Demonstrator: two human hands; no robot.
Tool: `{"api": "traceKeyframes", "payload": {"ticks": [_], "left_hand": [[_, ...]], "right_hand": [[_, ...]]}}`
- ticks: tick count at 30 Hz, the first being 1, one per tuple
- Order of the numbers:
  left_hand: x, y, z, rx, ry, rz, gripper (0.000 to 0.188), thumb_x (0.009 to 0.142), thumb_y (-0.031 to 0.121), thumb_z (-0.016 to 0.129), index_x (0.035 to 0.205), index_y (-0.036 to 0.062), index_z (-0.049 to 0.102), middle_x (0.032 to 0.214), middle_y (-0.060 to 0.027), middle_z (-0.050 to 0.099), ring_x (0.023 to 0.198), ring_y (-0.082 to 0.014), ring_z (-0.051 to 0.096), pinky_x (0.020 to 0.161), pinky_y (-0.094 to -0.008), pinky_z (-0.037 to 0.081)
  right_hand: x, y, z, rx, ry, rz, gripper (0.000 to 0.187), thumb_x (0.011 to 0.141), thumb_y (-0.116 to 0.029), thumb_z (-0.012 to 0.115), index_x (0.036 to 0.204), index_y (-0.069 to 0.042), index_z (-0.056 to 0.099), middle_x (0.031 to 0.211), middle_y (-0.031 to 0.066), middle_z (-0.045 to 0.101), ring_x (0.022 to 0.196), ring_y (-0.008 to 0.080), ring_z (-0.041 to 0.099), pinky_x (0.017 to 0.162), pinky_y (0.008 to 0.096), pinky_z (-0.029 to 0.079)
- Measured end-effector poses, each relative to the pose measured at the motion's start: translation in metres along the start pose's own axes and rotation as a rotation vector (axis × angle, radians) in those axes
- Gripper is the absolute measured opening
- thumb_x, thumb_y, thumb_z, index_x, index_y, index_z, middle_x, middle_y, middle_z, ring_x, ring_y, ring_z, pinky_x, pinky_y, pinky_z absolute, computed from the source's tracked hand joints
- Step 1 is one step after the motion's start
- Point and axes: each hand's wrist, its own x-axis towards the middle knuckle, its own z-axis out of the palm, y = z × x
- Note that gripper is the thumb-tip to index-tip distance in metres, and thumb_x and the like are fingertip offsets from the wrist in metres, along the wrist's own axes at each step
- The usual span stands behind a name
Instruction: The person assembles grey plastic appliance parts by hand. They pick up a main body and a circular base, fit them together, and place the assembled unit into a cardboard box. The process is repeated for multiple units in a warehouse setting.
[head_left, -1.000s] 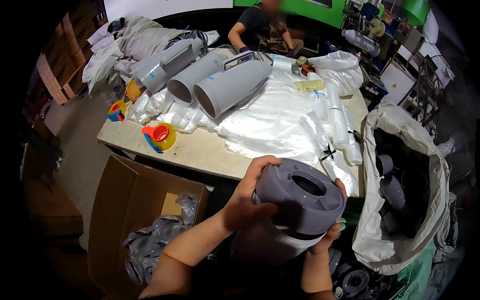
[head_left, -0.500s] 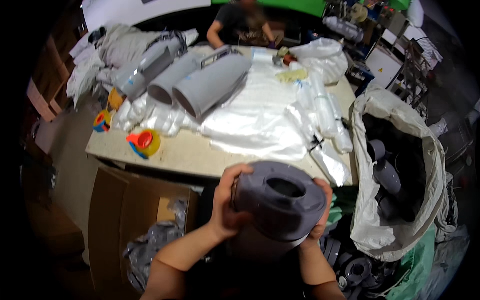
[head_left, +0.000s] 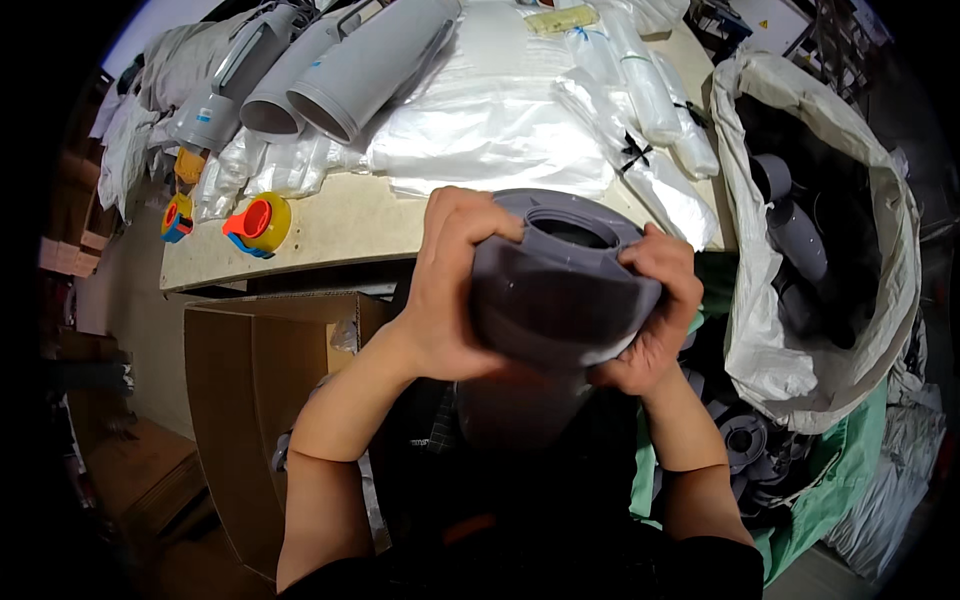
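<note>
Between my two hands is a dark grey, glossy plastic collar (head_left: 560,300) with a round threaded opening on top. A grey tube-shaped body (head_left: 520,405) extends beneath it toward my lap, partly in shadow. My left hand (head_left: 450,275) wraps the collar's left side, its fingers over the upper edge and its thumb underneath. On the other side my right hand (head_left: 665,310) is closed on it, fingertips curled near the opening and thumb low. The collar's underside and its joint with the body are mostly hidden.
Ahead is a table (head_left: 340,215) with white plastic sheeting (head_left: 490,130), grey tubular housings with handles (head_left: 375,70) and yellow-red tape dispensers (head_left: 265,222). An open cardboard box (head_left: 230,400) stands at left. At right, a white sack (head_left: 750,290) holds dark grey parts; a green bag (head_left: 830,480) lies below.
My view has tipped downward, so the table sits higher in the picture. Both hands have shifted their grip on the collar, and the right fingers now curl over its top near the opening.
</note>
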Motion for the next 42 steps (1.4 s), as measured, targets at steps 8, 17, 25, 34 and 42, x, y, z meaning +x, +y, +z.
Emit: {"api": "traceKeyframes", "payload": {"ticks": [8, 17, 25, 34, 42], "left_hand": [[0.010, 0.001, 0.013, 0.035, -0.055, -0.054, 0.078, 0.052, 0.029, 0.093, 0.114, 0.0056, 0.052, 0.103, -0.0140, 0.049, 0.095, -0.0311, 0.045, 0.087, -0.0415, 0.039], [0.017, -0.014, 0.002, -0.015, -0.283, -0.157, 0.084, 0.062, 0.030, 0.093, 0.127, 0.0060, 0.047, 0.113, -0.0171, 0.044, 0.104, -0.0352, 0.045, 0.094, -0.0436, 0.041], [0.009, 0.001, 0.006, -0.003, -0.193, -0.120, 0.074, 0.060, 0.026, 0.092, 0.121, 0.0088, 0.052, 0.110, -0.0147, 0.050, 0.106, -0.0332, 0.047, 0.107, -0.0545, 0.036], [0.008, -0.015, 0.025, -0.139, 0.078, -0.180, 0.027, 0.082, 0.026, 0.076, 0.092, 0.0047, 0.062, 0.090, -0.0110, 0.053, 0.089, -0.0298, 0.050, 0.082, -0.0378, 0.042], [0.024, -0.009, 0.072, -0.235, 0.178, -0.224, 0.024, 0.098, 0.017, 0.056, 0.082, 0.0019, 0.065, 0.080, -0.0096, 0.050, 0.081, -0.0281, 0.049, 0.079, -0.0363, 0.042]], "right_hand": [[-0.008, 0.011, 0.004, 0.123, 0.026, 0.133, 0.076, 0.065, -0.042, 0.092, 0.120, -0.006, 0.055, 0.112, 0.0096, 0.053, 0.107, 0.0280, 0.050, 0.111, 0.0509, 0.033], [0.001, -0.001, -0.001, 0.129, -0.054, 0.364, 0.077, 0.057, -0.034, 0.092, 0.121, -0.009, 0.058, 0.112, 0.0103, 0.050, 0.110, 0.0311, 0.048, 0.112, 0.0527, 0.031], [-0.001, -0.014, 0.002, 0.183, 0.044, 0.305, 0.058, 0.060, -0.019, 0.085, 0.111, -0.009, 0.059, 0.110, 0.0111, 0.051, 0.109, 0.0298, 0.049, 0.116, 0.0549, 0.026], [0.022, -0.048, -0.002, -0.168, -0.068, 0.330, 0.061, 0.061, -0.015, 0.085, 0.117, -0.009, 0.060, 0.119, 0.0154, 0.050, 0.116, 0.0379, 0.048, 0.113, 0.0565, 0.030], [0.036, -0.066, 0.006, -0.453, -0.083, 0.278, 0.049, 0.074, -0.032, 0.082, 0.111, -0.006, 0.063, 0.101, 0.0126, 0.059, 0.096, 0.0355, 0.054, 0.107, 0.0521, 0.033]]}}
